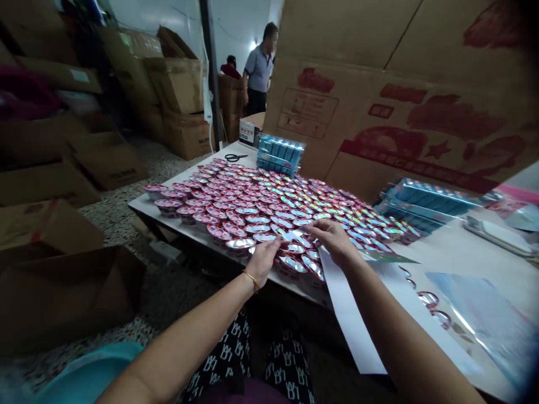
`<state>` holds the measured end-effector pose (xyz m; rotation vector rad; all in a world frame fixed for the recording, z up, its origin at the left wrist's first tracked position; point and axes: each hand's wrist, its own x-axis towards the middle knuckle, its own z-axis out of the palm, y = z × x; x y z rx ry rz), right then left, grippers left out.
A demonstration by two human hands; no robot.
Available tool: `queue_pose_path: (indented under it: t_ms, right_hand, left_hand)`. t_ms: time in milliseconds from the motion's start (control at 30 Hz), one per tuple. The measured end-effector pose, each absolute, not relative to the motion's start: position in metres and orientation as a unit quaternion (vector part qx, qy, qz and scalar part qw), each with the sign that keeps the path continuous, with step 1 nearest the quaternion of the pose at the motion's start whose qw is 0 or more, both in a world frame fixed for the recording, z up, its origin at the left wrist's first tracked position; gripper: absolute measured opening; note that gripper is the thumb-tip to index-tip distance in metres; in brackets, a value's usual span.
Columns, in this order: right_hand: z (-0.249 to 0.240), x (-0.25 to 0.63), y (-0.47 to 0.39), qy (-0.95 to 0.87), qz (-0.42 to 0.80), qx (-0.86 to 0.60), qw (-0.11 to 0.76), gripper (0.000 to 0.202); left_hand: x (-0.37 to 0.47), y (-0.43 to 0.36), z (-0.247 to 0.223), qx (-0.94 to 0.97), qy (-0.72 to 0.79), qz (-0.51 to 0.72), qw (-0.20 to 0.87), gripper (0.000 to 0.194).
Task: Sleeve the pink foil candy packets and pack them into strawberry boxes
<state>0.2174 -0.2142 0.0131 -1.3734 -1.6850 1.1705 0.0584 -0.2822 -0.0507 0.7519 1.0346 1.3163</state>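
Rows of small containers with shiny round pink-and-silver tops [219,202] cover much of the white table [438,247]. Over the front rows, my left hand [264,259] and my right hand [334,238] face each other with fingers pinched. A small pale, glossy sticker [293,234] stretches between their fingertips; its outline is blurred. White sheets [353,320] lie beneath my right forearm and hang past the table's front edge. Several shiny round stickers [428,299] show on the sheet right of that forearm.
Black scissors [236,157] lie at the far left. Clear packs of blue items [280,154] stand at the back, with others [425,205] to the right. A large cardboard sheet [379,84] rises behind. Cartons [185,84] crowd the left; a person [257,70] stands beyond.
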Motion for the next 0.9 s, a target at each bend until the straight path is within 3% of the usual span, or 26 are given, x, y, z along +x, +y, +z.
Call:
queue_pose_path:
  t_ms: [200,400,633,900]
  right_hand:
    - [-0.004,0.167,-0.224,-0.612,0.497,-0.53,0.311,0.022]
    - [-0.015,0.134,-0.231,-0.583,0.55,-0.517,0.303,0.021]
    - [-0.024,0.116,-0.233,-0.589,0.563,-0.495,0.303,0.021]
    - [-0.029,0.114,-0.236,-0.507,0.614,-0.499,0.342,0.022]
  left_hand:
    - [0.014,-0.31,-0.066,0.21,0.408,0.598,0.657,0.068]
    - [-0.012,-0.314,-0.069,0.21,0.477,0.611,0.596,0.041]
    - [-0.025,-0.306,-0.078,0.23,0.549,0.624,0.506,0.033]
    - [-0.049,-0.295,-0.064,0.296,0.532,0.621,0.494,0.023]
